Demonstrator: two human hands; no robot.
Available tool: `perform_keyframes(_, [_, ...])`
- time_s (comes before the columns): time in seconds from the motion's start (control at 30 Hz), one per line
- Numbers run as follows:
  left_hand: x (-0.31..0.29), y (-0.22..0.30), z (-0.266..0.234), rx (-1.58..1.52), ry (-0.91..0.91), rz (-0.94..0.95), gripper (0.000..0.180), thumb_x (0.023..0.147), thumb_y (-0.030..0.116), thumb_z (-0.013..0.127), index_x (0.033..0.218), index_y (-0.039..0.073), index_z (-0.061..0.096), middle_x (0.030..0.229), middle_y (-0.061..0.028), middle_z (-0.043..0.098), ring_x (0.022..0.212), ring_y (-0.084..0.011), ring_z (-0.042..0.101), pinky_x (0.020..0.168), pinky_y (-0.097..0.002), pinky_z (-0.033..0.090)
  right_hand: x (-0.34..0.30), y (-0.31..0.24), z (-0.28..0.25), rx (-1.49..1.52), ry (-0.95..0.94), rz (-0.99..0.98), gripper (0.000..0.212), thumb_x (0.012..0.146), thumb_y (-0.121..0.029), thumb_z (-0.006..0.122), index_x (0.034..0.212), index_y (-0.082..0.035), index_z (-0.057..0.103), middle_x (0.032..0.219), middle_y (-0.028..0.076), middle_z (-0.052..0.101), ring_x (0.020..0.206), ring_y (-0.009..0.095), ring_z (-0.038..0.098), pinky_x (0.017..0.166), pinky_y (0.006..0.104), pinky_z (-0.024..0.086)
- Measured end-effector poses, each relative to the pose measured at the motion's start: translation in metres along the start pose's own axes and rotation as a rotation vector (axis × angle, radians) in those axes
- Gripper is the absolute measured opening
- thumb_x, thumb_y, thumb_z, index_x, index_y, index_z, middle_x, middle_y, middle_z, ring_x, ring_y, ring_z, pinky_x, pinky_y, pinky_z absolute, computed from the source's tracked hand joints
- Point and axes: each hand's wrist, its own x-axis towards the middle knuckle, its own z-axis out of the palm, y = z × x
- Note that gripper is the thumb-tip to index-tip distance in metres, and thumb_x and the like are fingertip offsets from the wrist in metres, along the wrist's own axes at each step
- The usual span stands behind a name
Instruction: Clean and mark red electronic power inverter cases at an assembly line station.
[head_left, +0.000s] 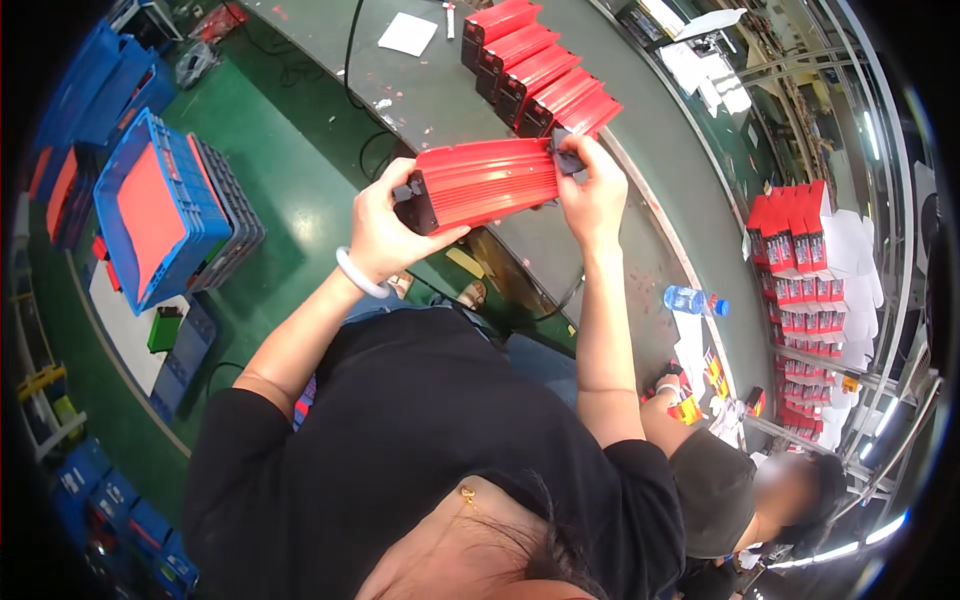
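Observation:
A red ribbed metal case point(490, 182) with black end plates is held up in front of me, over the near edge of the workbench. My left hand point(385, 225) grips its left end, the thumb along the lower edge and the fingers at the black end plate. At the other end, my right hand point(594, 190) pinches a dark grey cloth point(568, 156) against the case. Beyond it, several similar red cases point(540, 72) stand in a row on the bench.
On the grey-green workbench point(640, 240) lie a white paper sheet point(407, 34) and a plastic bottle point(697, 300). Blue crates point(165, 215) stand on the floor at left. A co-worker point(715, 490) sits at right, near stacked red boxes point(795, 240). Black cables hang at the bench edge.

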Motion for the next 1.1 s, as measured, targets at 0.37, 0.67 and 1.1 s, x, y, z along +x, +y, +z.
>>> perform_keyframes(0.37, [0.006, -0.008, 0.010, 0.203, -0.032, 0.150, 0.060, 0.052, 0.021, 0.085, 0.104, 0.002, 0.061, 0.093, -0.0134, 0.065, 0.084, -0.0279, 0.065, 0.077, -0.0320, 0.051, -0.022, -0.030, 0.036, 0.013, 0.126, -0.060, 0.018, 0.069, -0.005, 0.071, 0.082, -0.006, 0.059, 0.081, 0.008, 0.063, 0.073, 0.024, 0.056, 0.070, 0.0314, 0.044])
perform_keyframes(0.67, [0.006, -0.017, 0.014, 0.183, -0.048, 0.161, 0.048, 0.057, 0.018, 0.078, 0.101, 0.005, 0.063, 0.094, -0.0123, 0.066, 0.085, -0.0278, 0.065, 0.074, -0.0339, 0.053, -0.034, -0.089, 0.043, 0.652, -0.045, 0.279, 0.019, 0.074, -0.001, 0.067, 0.089, -0.004, 0.055, 0.087, 0.004, 0.061, 0.084, 0.016, 0.058, 0.078, 0.0289, 0.043])
perform_keyframes(1.1, [0.011, -0.022, 0.007, 0.233, -0.155, 0.207, 0.052, 0.056, 0.017, 0.079, 0.103, 0.003, 0.063, 0.097, -0.0133, 0.067, 0.087, -0.0281, 0.066, 0.077, -0.0330, 0.052, -0.086, 0.055, -0.039, 1.582, -0.012, 0.881, 0.045, 0.098, -0.043, 0.038, 0.071, -0.007, 0.043, 0.079, 0.007, 0.045, 0.083, 0.023, 0.056, 0.059, 0.0274, 0.051])
